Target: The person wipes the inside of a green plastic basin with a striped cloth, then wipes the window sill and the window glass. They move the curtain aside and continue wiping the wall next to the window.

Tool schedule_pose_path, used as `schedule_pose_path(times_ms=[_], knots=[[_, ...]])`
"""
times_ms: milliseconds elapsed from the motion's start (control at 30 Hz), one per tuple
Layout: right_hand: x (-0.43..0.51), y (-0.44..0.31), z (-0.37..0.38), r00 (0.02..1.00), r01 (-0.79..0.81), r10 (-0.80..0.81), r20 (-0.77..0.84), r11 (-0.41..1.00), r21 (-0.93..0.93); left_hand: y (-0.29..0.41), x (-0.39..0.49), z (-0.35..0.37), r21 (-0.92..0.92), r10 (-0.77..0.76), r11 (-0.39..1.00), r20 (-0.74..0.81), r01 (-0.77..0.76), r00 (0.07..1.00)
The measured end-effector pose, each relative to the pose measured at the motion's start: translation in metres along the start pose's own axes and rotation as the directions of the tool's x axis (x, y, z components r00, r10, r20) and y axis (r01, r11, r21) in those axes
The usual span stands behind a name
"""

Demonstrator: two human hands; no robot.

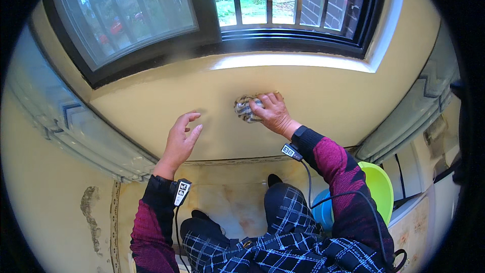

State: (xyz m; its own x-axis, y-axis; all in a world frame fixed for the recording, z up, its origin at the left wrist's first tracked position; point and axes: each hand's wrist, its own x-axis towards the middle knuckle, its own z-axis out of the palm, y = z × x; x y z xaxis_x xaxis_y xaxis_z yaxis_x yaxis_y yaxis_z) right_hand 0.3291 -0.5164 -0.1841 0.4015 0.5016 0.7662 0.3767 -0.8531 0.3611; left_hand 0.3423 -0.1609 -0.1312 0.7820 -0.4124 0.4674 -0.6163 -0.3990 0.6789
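My right hand [273, 113] presses a crumpled striped cloth [245, 109] against the yellowish wall surface [223, 79] below the window. The fingers wrap over the cloth's right side. To the left, my left hand [184, 134] holds nothing; its fingers are apart and half bent, near the same surface. Both wrists carry a small device with a black cable. Above the cloth is the dark window frame [265, 42], with one glass pane on the left and bars on the right.
Grey-green curtains hang at the left [75, 121] and right [413, 113]. A lime-green basin [380, 189] and a blue bucket [322, 208] stand by my right arm. Marbled tiles [227, 193] lie below, around my feet. The left wall has a dark stained patch [91, 216].
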Motion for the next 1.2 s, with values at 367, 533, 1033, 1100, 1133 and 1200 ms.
schedule_pose_path(times_ms=[367,533,1033,1100,1133,1200], knots=[[0.101,0.040,-0.038,0.968,-0.030,0.040,-0.248,0.999,0.043,-0.033,0.068,-0.021,-0.344,-0.176,0.928,-0.068,0.142,0.982],[0.071,-0.025,0.035,0.994,0.015,-0.001,-0.107,0.992,0.126,-0.061,0.064,0.015,-0.366,-0.267,0.900,-0.037,0.236,0.963],[0.064,0.058,-0.055,0.984,-0.092,0.092,-0.154,0.996,0.010,-0.028,0.059,0.041,-0.390,-0.125,0.912,0.025,0.125,0.992],[0.051,0.071,-0.076,0.983,-0.119,0.119,-0.137,0.993,0.009,-0.012,0.061,0.041,-0.402,-0.099,0.910,0.024,0.101,0.995],[0.044,0.070,-0.075,0.988,-0.063,0.065,-0.137,0.998,0.013,-0.004,0.061,0.042,-0.412,-0.098,0.906,0.026,0.099,0.995],[0.024,0.064,-0.062,0.991,0.008,-0.005,-0.134,1.000,0.021,0.009,0.064,0.043,-0.430,-0.096,0.897,0.036,0.102,0.995]])
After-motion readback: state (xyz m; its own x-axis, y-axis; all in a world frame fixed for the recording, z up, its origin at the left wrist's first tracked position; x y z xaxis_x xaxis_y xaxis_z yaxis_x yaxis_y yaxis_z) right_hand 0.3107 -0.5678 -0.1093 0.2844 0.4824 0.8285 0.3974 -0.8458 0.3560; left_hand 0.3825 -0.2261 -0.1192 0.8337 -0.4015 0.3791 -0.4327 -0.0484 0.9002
